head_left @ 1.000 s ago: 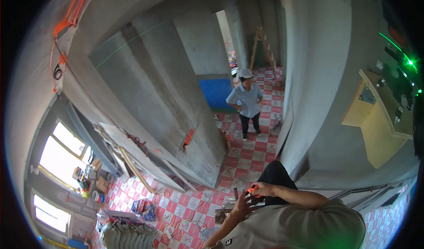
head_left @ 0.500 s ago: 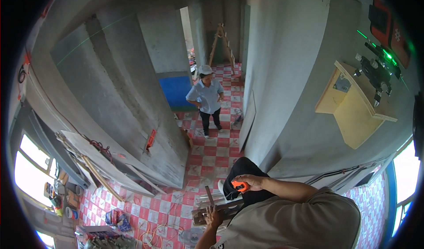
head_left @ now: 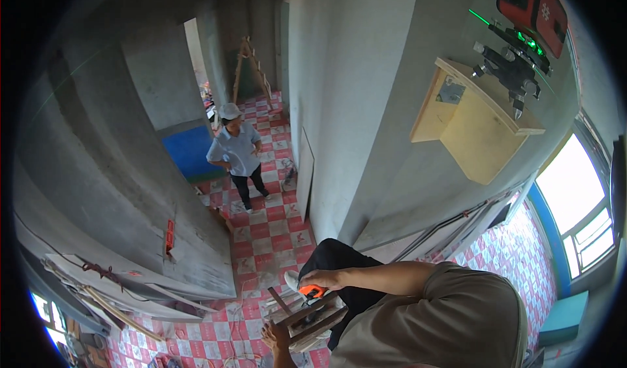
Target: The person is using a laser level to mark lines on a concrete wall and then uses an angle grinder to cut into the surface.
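Observation:
My right hand (head_left: 322, 278) is closed around an orange tape measure (head_left: 313, 291), just above a wooden frame that looks like the top of a stepladder (head_left: 321, 329). A dark gap shows between the rails below it. My left hand (head_left: 275, 335) lies at the near left end of that wood, its fingers curled over the edge. A narrow strip of wood (head_left: 279, 300) sticks out past the frame on the left. My bent knee in dark trousers is beside the frame.
A red laser level (head_left: 539, 9) on a black mount shines green above a plywood bracket (head_left: 483, 133) on the right wall. A person (head_left: 240, 149) stands on the red-and-white checked floor covering (head_left: 251, 250). Behind them stands a wooden A-frame ladder (head_left: 250, 67). An orange tool (head_left: 170, 237) is at the left wall.
My view has swung to the right. My right hand has brought the tape measure down and closer to the wooden frame. The left hand stays at the end of the wood.

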`<action>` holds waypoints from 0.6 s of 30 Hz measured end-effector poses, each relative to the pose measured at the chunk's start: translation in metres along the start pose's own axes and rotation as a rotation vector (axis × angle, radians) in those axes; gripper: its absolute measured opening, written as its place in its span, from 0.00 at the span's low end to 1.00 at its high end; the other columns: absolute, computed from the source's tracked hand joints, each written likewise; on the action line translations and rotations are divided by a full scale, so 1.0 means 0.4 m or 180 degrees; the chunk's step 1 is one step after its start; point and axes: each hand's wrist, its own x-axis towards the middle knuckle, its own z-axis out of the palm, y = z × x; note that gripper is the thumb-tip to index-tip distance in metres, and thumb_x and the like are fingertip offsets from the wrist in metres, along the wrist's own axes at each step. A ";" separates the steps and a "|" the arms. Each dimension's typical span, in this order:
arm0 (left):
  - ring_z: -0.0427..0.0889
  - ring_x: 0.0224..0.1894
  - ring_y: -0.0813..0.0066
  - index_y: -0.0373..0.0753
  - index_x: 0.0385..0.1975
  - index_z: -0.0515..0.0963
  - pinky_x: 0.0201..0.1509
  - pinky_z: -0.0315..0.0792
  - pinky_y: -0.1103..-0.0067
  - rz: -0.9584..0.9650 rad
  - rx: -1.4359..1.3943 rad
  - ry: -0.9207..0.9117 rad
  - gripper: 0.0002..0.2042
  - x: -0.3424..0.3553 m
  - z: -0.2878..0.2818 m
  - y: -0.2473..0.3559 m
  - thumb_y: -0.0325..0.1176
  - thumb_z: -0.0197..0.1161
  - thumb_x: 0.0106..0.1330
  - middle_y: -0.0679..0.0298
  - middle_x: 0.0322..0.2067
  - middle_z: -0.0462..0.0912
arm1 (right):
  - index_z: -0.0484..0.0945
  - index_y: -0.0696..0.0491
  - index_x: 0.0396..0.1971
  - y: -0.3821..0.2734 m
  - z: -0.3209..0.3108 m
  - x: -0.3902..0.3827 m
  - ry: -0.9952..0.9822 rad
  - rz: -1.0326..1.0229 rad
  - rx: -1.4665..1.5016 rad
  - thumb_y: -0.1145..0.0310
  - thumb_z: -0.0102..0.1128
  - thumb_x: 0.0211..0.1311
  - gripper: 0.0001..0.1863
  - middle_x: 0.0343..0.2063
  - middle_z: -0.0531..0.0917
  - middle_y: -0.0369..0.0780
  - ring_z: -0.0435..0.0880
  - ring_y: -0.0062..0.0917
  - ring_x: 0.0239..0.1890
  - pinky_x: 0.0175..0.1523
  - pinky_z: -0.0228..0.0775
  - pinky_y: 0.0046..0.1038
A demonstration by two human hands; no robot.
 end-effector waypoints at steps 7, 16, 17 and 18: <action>0.81 0.36 0.50 0.41 0.41 0.80 0.41 0.74 0.54 0.0570 0.0401 0.0706 0.21 -0.014 0.110 -0.190 0.47 0.68 0.53 0.53 0.32 0.82 | 0.81 0.54 0.44 0.033 0.060 0.207 -0.0164 0.0143 -0.0656 0.44 0.51 0.68 0.27 0.39 0.85 0.39 0.80 0.23 0.32 0.37 0.75 0.31; 0.79 0.45 0.57 0.39 0.42 0.79 0.48 0.71 0.61 -0.0061 0.0063 0.0090 0.16 0.073 -0.082 -0.010 0.42 0.63 0.60 0.57 0.38 0.82 | 0.81 0.63 0.29 0.234 -0.267 0.620 0.0370 0.0396 -0.4107 0.36 0.66 0.43 0.37 0.24 0.84 0.51 0.85 0.41 0.29 0.39 0.77 0.38; 0.79 0.44 0.56 0.39 0.41 0.79 0.46 0.72 0.61 -0.0062 0.0001 0.0269 0.14 0.064 -0.086 -0.031 0.39 0.65 0.58 0.57 0.36 0.82 | 0.82 0.63 0.30 0.282 -0.249 0.633 0.0057 0.0613 -0.4392 0.38 0.66 0.44 0.36 0.29 0.85 0.53 0.85 0.42 0.35 0.43 0.76 0.39; 0.79 0.44 0.56 0.39 0.41 0.79 0.46 0.72 0.61 -0.0203 0.0044 0.0162 0.14 0.031 -0.069 -0.026 0.39 0.65 0.58 0.57 0.36 0.82 | 0.82 0.63 0.31 0.324 -0.241 0.621 -0.0290 0.0826 -0.4699 0.39 0.65 0.44 0.35 0.34 0.85 0.54 0.86 0.43 0.41 0.46 0.76 0.39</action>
